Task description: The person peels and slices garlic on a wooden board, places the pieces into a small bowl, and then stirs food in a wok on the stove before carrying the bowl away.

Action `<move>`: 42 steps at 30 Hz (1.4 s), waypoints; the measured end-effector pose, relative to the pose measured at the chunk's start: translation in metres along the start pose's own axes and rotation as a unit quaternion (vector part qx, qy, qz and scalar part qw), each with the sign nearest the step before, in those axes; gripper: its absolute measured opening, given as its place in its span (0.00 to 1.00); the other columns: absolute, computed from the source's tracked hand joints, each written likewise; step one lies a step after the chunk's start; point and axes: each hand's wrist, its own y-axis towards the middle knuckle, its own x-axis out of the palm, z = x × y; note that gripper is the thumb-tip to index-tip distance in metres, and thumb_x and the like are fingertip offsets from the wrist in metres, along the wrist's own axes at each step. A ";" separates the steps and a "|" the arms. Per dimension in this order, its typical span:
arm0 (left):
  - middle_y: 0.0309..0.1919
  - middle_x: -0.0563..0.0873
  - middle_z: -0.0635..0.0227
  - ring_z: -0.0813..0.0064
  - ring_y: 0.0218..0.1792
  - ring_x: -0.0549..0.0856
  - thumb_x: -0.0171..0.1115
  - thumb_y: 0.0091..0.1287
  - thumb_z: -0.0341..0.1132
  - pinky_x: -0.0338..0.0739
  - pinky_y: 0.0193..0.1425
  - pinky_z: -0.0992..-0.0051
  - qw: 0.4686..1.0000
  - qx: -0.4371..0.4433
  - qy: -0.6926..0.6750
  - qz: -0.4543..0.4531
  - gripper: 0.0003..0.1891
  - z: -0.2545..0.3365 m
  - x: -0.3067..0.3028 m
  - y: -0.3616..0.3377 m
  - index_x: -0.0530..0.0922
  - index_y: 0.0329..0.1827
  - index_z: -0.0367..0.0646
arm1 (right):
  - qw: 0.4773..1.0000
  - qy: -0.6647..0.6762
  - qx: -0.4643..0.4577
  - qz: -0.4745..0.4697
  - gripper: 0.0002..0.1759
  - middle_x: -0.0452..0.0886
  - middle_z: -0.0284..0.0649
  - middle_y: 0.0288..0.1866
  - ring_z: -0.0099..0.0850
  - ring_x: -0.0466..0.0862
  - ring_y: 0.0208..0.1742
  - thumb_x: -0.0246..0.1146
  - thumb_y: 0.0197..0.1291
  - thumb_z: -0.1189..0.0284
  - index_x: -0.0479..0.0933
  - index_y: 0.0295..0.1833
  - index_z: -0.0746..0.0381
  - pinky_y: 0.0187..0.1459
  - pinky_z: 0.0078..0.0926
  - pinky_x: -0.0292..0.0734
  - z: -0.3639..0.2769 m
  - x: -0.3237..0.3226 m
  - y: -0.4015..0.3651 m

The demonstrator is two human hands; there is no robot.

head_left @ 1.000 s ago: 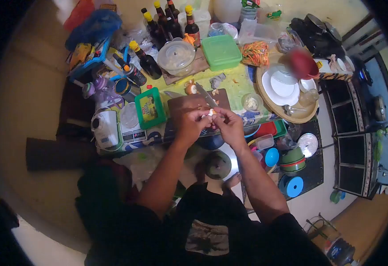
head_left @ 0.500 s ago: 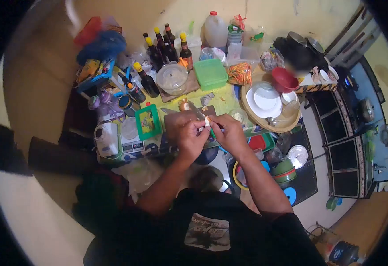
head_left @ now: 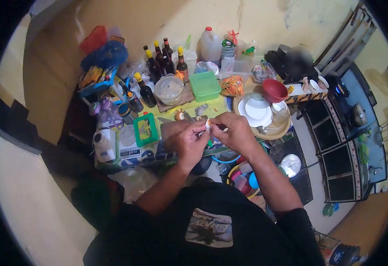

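Both my hands meet over the front of the table, above a brown cutting board (head_left: 171, 129). In my left hand (head_left: 191, 142) a small white piece, like a garlic clove (head_left: 208, 125), is pinched between thumb and fingers. My right hand (head_left: 234, 131) is closed against the same piece, with a knife in its grip; the knife's green handle (head_left: 210, 143) peeks out below the fingers, and most of the knife is hidden. Just behind the board lies a brown-skinned onion (head_left: 180, 115). Another blade (head_left: 165, 120) rests at the board's back left edge.
Sauce bottles (head_left: 164, 57), a lidded clear bowl (head_left: 169, 90) and a green container (head_left: 204, 86) stand behind. To the left are a green-rimmed box (head_left: 146, 129) and a kitchen scale (head_left: 129, 151). A woven tray (head_left: 271, 135) with plates and a red bowl (head_left: 275, 91) sit right.
The view has shifted slightly, so the table appears a little to the left. My hands stay together on the white piece; the right fingers have risen, and the knife blade shows less.
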 end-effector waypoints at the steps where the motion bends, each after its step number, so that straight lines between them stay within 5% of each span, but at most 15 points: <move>1: 0.52 0.83 0.57 0.73 0.53 0.82 0.62 0.67 0.20 0.79 0.57 0.76 1.000 0.001 -0.001 -0.001 0.09 -0.002 0.001 -0.001 0.77 0.49 0.31 | 1.000 -0.025 -0.009 -0.001 0.09 0.85 0.48 0.34 0.42 0.86 0.34 0.70 0.54 0.74 0.84 0.41 0.65 0.37 0.33 0.81 0.000 -0.002 0.000; 8: 0.56 0.81 0.52 0.69 0.55 0.82 0.62 0.66 0.18 0.79 0.58 0.73 1.000 0.005 -0.022 0.002 0.09 -0.007 0.002 0.000 0.78 0.48 0.31 | 0.999 0.021 0.031 -0.006 0.10 0.86 0.47 0.34 0.34 0.88 0.33 0.71 0.56 0.72 0.84 0.41 0.67 0.34 0.27 0.82 -0.008 -0.008 0.002; 11: 0.56 0.81 0.51 0.67 0.56 0.82 0.62 0.65 0.17 0.80 0.58 0.73 1.000 0.014 -0.024 -0.011 0.09 0.002 0.004 0.004 0.78 0.48 0.31 | 0.998 0.057 0.023 0.002 0.08 0.85 0.48 0.32 0.40 0.87 0.31 0.70 0.54 0.73 0.84 0.38 0.66 0.35 0.32 0.81 -0.007 -0.009 0.005; 17: 0.55 0.82 0.51 0.65 0.57 0.82 0.62 0.64 0.16 0.80 0.59 0.71 0.998 0.039 0.039 -0.010 0.09 0.011 0.008 0.001 0.78 0.46 0.29 | 0.998 -0.011 -0.018 -0.057 0.07 0.87 0.45 0.34 0.32 0.88 0.34 0.71 0.54 0.75 0.84 0.37 0.68 0.36 0.27 0.83 -0.014 -0.024 0.013; 24: 0.55 0.82 0.50 0.62 0.58 0.82 0.61 0.63 0.14 0.78 0.63 0.69 0.999 0.052 0.003 0.012 0.09 0.011 0.011 -0.003 0.79 0.45 0.29 | 0.998 0.057 0.000 -0.011 0.07 0.84 0.46 0.27 0.38 0.87 0.29 0.70 0.48 0.75 0.83 0.33 0.66 0.33 0.31 0.81 -0.010 -0.015 0.006; 26: 0.55 0.82 0.49 0.62 0.58 0.82 0.61 0.63 0.14 0.78 0.63 0.69 0.999 0.052 -0.004 0.015 0.09 0.014 0.013 -0.004 0.79 0.45 0.29 | 0.997 0.074 0.031 -0.014 0.06 0.86 0.43 0.31 0.27 0.87 0.33 0.71 0.53 0.76 0.83 0.35 0.68 0.36 0.24 0.82 -0.008 -0.014 0.003; 29: 0.56 0.82 0.48 0.62 0.58 0.82 0.61 0.63 0.14 0.78 0.63 0.69 0.999 0.051 -0.007 0.019 0.09 0.011 0.011 -0.007 0.79 0.46 0.29 | 0.996 0.067 0.063 0.013 0.06 0.85 0.46 0.29 0.34 0.87 0.30 0.70 0.51 0.75 0.82 0.33 0.67 0.34 0.29 0.81 -0.014 -0.008 0.001; 36: 0.54 0.82 0.49 0.62 0.58 0.82 0.61 0.64 0.15 0.78 0.63 0.69 0.995 0.048 0.081 0.022 0.08 0.022 0.008 -0.006 0.79 0.45 0.27 | 0.985 0.144 0.087 0.038 0.08 0.86 0.46 0.32 0.34 0.88 0.32 0.69 0.55 0.74 0.84 0.40 0.66 0.36 0.27 0.82 -0.023 -0.002 -0.007; 42: 0.53 0.82 0.49 0.64 0.56 0.83 0.61 0.64 0.15 0.77 0.64 0.69 0.999 0.044 0.024 0.013 0.08 0.030 0.009 -0.009 0.79 0.45 0.27 | 0.993 0.104 0.046 0.016 0.09 0.86 0.46 0.32 0.35 0.88 0.32 0.69 0.56 0.74 0.84 0.42 0.66 0.36 0.28 0.82 -0.036 -0.014 -0.007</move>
